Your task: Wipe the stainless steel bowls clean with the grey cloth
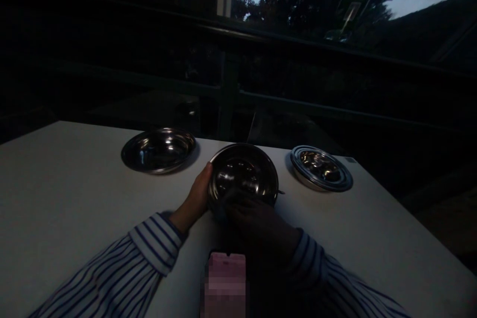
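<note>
A round, shiny metal bowl [242, 166] is tilted toward me at the middle of the white table. My left hand [197, 191] grips its left side, with the thumb up at the rim. My right hand [257, 218] is at the bowl's near edge, reaching into it. Its fingers are closed, in deep shadow, on what looks like a dark bluish-grey cloth [221, 208]. Most of the cloth is hidden by the hand. A thin, dark tip of something [281, 192] sticks out past the bowl's right side; its kind cannot be made out.
A wide metal bowl [158, 151] rests at the table's back left. Shallow metal dishes [320, 169], apparently stacked, stand at the back right. A phone [226, 283] with a pink screen lies near me on the white table [93, 198]. Beyond is a window with a bottle [354, 5].
</note>
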`<state>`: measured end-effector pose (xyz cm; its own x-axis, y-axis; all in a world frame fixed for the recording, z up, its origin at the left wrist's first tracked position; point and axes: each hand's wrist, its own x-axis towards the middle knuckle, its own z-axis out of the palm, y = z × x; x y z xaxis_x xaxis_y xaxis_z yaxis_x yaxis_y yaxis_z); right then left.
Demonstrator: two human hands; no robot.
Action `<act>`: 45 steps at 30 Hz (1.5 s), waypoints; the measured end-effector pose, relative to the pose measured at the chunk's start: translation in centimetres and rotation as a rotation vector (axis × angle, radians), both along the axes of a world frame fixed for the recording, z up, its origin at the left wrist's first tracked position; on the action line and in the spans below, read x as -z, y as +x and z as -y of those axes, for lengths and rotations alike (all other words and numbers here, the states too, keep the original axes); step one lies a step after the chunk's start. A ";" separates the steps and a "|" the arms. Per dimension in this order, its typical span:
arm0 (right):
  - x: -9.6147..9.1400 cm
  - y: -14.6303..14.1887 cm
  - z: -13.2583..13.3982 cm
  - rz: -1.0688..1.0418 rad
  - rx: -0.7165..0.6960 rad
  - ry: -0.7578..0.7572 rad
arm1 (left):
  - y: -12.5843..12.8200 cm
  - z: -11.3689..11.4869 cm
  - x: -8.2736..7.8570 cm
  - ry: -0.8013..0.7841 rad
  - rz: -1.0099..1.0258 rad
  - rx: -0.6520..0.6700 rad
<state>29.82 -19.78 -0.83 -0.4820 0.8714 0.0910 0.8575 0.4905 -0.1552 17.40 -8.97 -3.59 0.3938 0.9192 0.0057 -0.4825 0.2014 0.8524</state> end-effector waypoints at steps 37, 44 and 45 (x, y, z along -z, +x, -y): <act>0.8 -1.0 -0.1 -0.026 0.025 0.072 | 0.1 0.2 -0.4 -0.028 0.051 -0.001; -0.2 0.7 0.2 0.008 -0.004 -0.038 | 0.1 -0.2 0.2 -0.008 -0.012 0.007; 0.1 0.4 0.1 -0.003 -0.004 -0.009 | 0.1 -0.2 0.2 -0.002 -0.007 0.005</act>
